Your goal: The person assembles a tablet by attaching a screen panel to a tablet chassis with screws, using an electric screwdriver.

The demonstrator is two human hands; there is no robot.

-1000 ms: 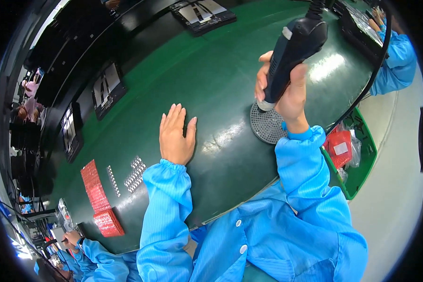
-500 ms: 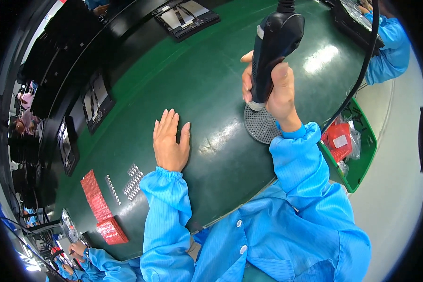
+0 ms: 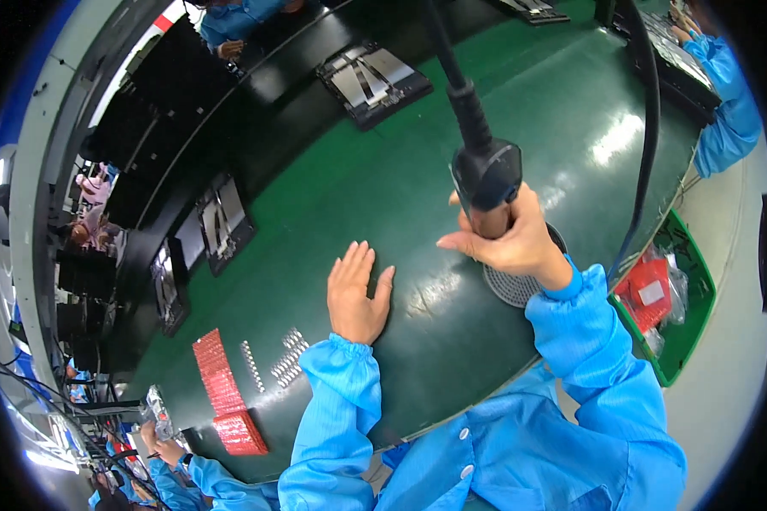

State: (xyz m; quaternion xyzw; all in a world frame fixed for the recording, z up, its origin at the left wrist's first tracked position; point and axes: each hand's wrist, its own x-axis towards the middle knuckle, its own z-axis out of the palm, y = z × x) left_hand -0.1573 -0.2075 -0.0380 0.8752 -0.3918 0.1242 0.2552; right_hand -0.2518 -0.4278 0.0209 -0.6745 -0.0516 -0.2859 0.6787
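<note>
My right hand (image 3: 520, 243) is wrapped round the handle of a black electric screwdriver (image 3: 488, 170), whose cord rises from its top end. The screwdriver's tip is hidden by the hand and the handle. Partly below that hand, a round grey plate full of small holes (image 3: 511, 288) lies on the green table (image 3: 435, 213). Flat on the tabletop to the left rests my left hand (image 3: 357, 298), fingers stretched out and holding nothing.
Opened flat devices (image 3: 371, 83) lie along the dark far side. Red bubble wrap (image 3: 219, 370) and rows of small silvery parts (image 3: 291, 358) sit left of my left arm. A green bin (image 3: 694, 332) with bags stands right. Black cable (image 3: 648, 128) hangs nearby. Co-workers' sleeves (image 3: 729, 128) show at both sides.
The whole view has shifted, moving the scene right and down. My right hand has drawn the screwdriver nearer and tilted it; its lower end, visible over the plate before, is now hidden.
</note>
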